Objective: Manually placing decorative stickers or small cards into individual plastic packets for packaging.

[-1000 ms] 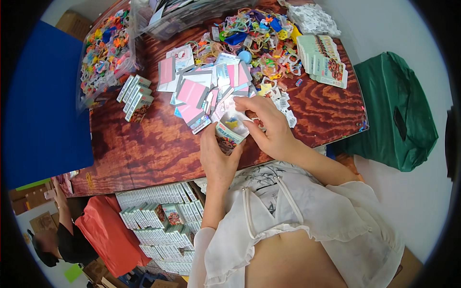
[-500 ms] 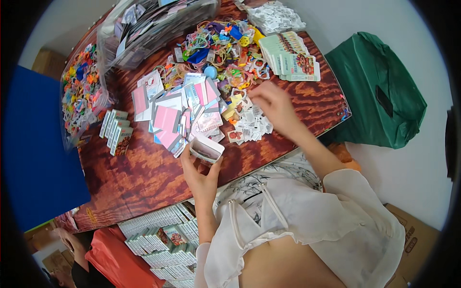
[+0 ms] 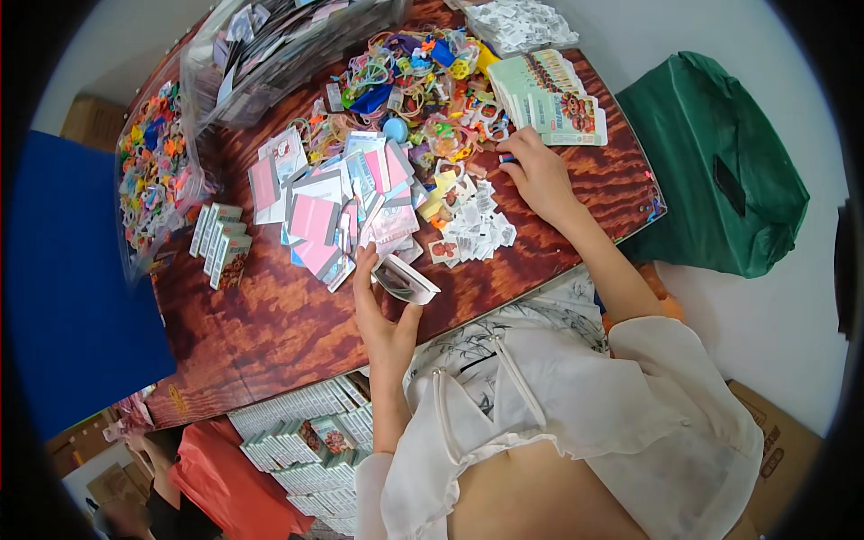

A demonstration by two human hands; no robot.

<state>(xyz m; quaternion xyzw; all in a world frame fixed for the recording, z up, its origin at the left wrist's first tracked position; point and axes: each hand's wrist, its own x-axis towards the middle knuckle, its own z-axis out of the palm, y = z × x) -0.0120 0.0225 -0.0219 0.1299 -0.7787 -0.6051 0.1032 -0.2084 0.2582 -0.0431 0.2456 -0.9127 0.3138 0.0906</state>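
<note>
My left hand [image 3: 382,310] holds a small open box [image 3: 405,280] of printed card just above the front part of the wooden table [image 3: 270,324]. My right hand [image 3: 533,171] reaches out to the far right and rests with curled fingers at the edge of a heap of colourful plastic trinkets [image 3: 423,81], touching a small dark piece. Right of that hand lies a stack of green printed cards [image 3: 549,94]. Between the hands lie small white slips [image 3: 472,229] and pink and white flat packets [image 3: 324,211].
A clear bag of colourful trinkets [image 3: 148,180] lies at the table's left, beside small stacked boxes [image 3: 219,243]. A clear bin [image 3: 279,45] stands at the back. A green bag [image 3: 720,171] lies right of the table. Packed boxes [image 3: 306,441] and another person [image 3: 135,504] are below left.
My right hand left the box and reached out to the trinket heap at the right. My left hand kept the box and lowered it toward the table's front.
</note>
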